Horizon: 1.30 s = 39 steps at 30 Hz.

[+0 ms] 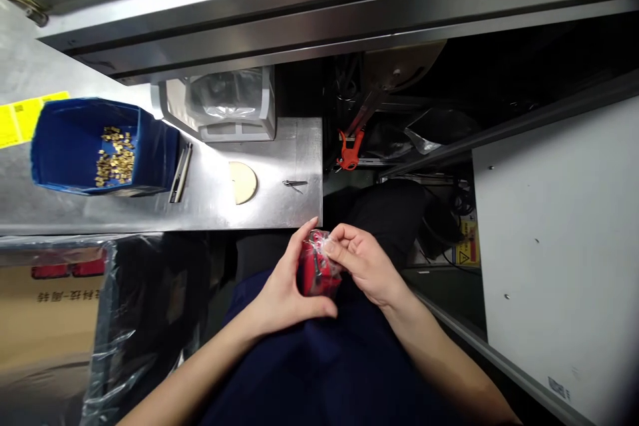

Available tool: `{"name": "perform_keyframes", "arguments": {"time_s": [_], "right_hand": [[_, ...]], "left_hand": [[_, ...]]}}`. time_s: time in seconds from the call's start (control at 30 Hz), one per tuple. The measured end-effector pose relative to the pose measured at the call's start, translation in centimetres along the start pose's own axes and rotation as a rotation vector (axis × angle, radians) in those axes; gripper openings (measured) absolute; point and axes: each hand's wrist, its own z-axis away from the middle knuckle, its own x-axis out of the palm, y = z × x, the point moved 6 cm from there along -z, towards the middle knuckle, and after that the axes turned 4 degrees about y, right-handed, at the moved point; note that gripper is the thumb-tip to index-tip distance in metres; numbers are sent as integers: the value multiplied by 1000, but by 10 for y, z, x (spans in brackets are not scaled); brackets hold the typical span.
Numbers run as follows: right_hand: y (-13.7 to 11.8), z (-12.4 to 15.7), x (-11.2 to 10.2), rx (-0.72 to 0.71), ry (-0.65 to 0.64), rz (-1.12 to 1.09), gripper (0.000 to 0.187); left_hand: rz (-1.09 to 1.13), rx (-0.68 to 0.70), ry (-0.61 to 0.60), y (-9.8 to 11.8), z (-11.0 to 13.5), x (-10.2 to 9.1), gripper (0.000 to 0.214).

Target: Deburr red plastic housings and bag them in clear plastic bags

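Above my lap, a red part in clear plastic wrap (319, 273) sits between my two hands. My left hand (287, 289) curves around its left side, with the thumb along the lower edge and the fingers at the top. The thumb and index finger of my right hand (362, 263) pinch the clear film at the part's upper right. Some dark detail shows under the film on the red part; its exact kind I cannot make out.
On the metal table (279, 213) are a blue bin (160, 153) with small brass pieces, tweezers (180, 173), a round tan disc (243, 183), small snips (294, 183) and a grey bin (269, 106). An orange air gun (351, 150) hangs ahead. A plastic-lined carton (50, 326) stands left, a white panel (564, 246) right.
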Motion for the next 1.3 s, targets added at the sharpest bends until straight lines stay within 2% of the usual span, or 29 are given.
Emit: {"name": "perform_keyframes", "arguments": {"time_s": [0.07,0.13,0.27,0.4,0.47,0.53,0.63,0.7,0.8,0.87,0.93,1.0,1.07,1.13,1.2,1.3], "right_hand": [[-8,1,3,-66,3,129,28],[-20,5,3,-141,17,329,21],[-40,18,3,-341,7,736,12],[-35,24,9,-635,-58,1008,13],[-28,23,12,-800,-86,1169,18],[-24,21,13,-927,-101,1330,22],[-24,19,16,-1031,-132,1471,23],[-28,18,16,-1012,-119,1519,23],[-28,15,14,-808,-109,1549,19],[-25,15,12,-631,-190,1519,18],[-23,19,10,-485,-316,1442,28],[-24,24,7,-395,-422,1357,43],[-27,28,6,-370,-476,1316,57],[-31,29,6,-395,-481,1323,64],[-33,29,7,-447,-474,1335,61],[-33,28,13,-586,-450,1364,46]], "left_hand": [[16,-10,76,1,-2,-1,92],[35,-21,114,-1,-1,-2,75],[120,-62,118,-5,3,-3,76],[338,-141,83,-7,-1,0,70],[491,-231,32,-11,-7,4,64],[691,-376,-45,-16,-13,10,56],[937,-623,-183,-22,-17,20,53],[1032,-713,-234,-22,-18,24,52],[1176,-734,-157,-22,-18,26,45],[1229,-758,-58,-26,-16,26,46],[1240,-797,3,-31,-12,27,52],[1249,-815,11,-33,-8,27,58],[1266,-801,3,-31,-6,26,61],[1264,-773,11,-29,-4,22,60],[1223,-760,-12,-27,-2,19,59],[1133,-760,-171,-24,1,19,66]]}}
